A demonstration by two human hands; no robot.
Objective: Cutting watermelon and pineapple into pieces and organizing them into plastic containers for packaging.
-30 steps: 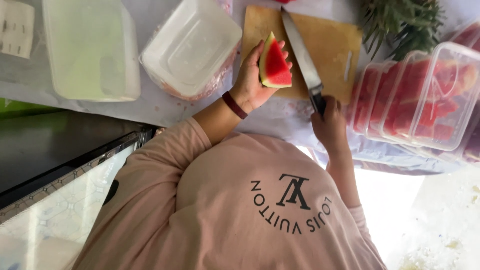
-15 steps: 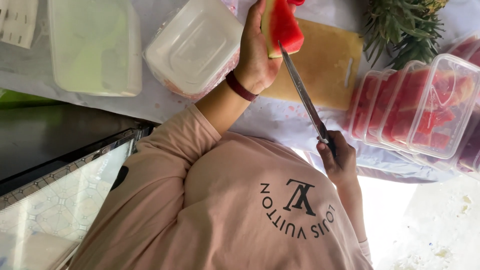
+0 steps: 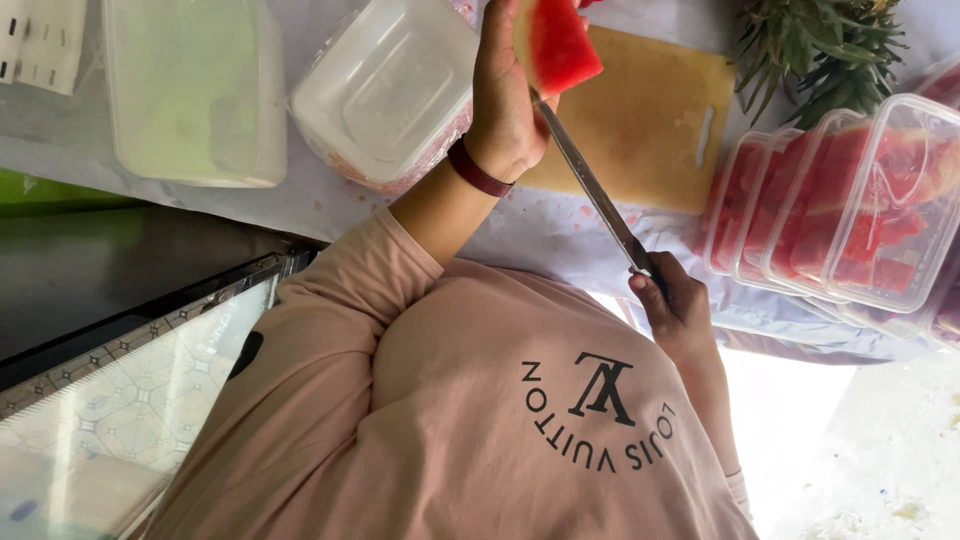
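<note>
A: Pink long-sleeved shirt point(image 3: 450, 400) fills the lower frame, with the white-covered tabletop point(image 3: 330, 205) above it. Landmark is the wooden cutting board point(image 3: 650, 120).

B: What's around the board?

A: Just left of the board there's an upturned clear lidded tub point(image 3: 385, 90), and farther left a clear box with pale green content point(image 3: 190, 90). Right of the board is a row of clear containers packed with red watermelon point(image 3: 850, 200). Pineapple leaves point(image 3: 815, 45) sit above those, at the board's top right.

B: Hands?

A: Left hand point(image 3: 505, 110), grip clamped on a watermelon wedge point(image 3: 560, 45), raised over the board's left edge. Right hand point(image 3: 675, 305), grip closed round the handle of a knife point(image 3: 590, 185), is below the board. Blade runs up across the board's lower left corner, tip touching the wedge's underside.
</note>
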